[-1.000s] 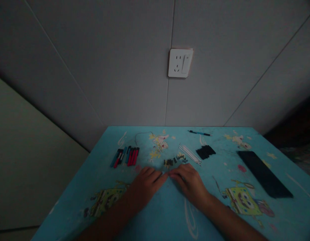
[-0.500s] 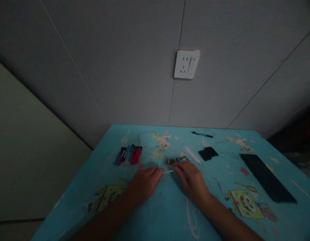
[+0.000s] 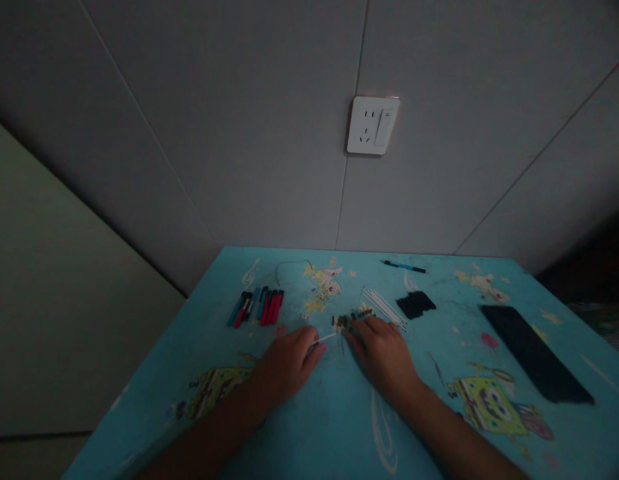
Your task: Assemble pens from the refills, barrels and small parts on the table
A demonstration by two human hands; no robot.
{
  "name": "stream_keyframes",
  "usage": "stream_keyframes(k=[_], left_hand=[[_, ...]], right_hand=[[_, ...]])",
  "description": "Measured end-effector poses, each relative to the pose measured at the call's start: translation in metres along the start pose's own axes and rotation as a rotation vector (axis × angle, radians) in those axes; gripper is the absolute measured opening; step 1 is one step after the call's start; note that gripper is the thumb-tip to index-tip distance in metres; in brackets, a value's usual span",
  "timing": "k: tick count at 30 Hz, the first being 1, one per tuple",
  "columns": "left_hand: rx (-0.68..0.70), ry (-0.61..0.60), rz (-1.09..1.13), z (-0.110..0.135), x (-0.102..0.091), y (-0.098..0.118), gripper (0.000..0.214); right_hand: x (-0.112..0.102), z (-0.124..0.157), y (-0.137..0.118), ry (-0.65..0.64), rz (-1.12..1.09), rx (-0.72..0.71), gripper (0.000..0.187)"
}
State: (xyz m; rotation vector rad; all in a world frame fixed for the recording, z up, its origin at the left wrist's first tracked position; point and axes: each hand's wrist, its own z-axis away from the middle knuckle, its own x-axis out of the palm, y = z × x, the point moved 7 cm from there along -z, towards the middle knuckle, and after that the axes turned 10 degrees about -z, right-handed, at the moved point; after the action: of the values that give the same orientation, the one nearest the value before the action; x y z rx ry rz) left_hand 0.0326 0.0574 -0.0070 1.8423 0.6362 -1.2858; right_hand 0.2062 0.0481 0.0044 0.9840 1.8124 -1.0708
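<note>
My left hand [image 3: 288, 361] rests on the blue cartoon-print table [image 3: 339, 427] and pinches a thin white stick [image 3: 325, 339] that points right. My right hand [image 3: 382, 350] lies flat beside it, fingertips at a small heap of dark little parts [image 3: 350, 319]. Just beyond lie a bundle of white sticks [image 3: 384, 307] and a black pile of small pieces [image 3: 415, 304]. It is dim, so the small parts are hard to make out.
A row of red, blue and black pens [image 3: 257, 307] lies at the left. A single pen [image 3: 403, 267] sits near the table's far edge, a black flat slab [image 3: 534, 353] at the right. A wall socket [image 3: 372, 125] hangs above.
My hands have moved apart a little and forward; the left now holds a white stick, and the right has reached the heap of dark parts. The camera view shifted slightly.
</note>
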Motion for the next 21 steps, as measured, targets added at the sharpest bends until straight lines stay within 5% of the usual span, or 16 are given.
stream_keyframes(k=[16,21], left_hand=[[0.072,-0.017,-0.079,-0.002,-0.003,0.006,0.028],[0.081,-0.035,-0.077,-0.002,-0.001,0.006,0.027]], right_hand=[[0.001,0.005,0.005,-0.046,-0.028,-0.029,0.014],[-0.001,0.007,0.011,-0.013,-0.216,-0.026,0.022]])
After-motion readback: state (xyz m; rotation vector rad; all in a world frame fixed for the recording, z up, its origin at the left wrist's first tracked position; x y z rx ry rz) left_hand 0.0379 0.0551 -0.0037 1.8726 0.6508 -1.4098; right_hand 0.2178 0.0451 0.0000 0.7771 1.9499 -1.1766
